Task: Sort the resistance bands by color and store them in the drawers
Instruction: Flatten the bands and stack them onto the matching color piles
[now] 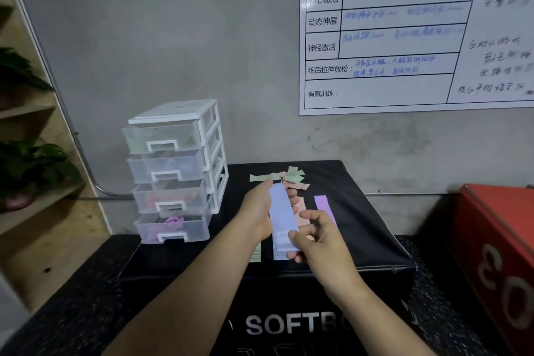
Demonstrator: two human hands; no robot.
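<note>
Left hand [257,211] wraps the far half of the blue band [281,220] and right hand [320,237] pinches its near end, so its long axis runs away from the person, while the drawers [173,170] stand off to the left, nearer the left hand.

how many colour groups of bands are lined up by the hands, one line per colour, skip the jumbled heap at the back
green bands: 1 group
blue bands, held by left hand and right hand: 1 group
peach bands: 1 group
purple bands: 1 group
Total: 4 groups
</note>
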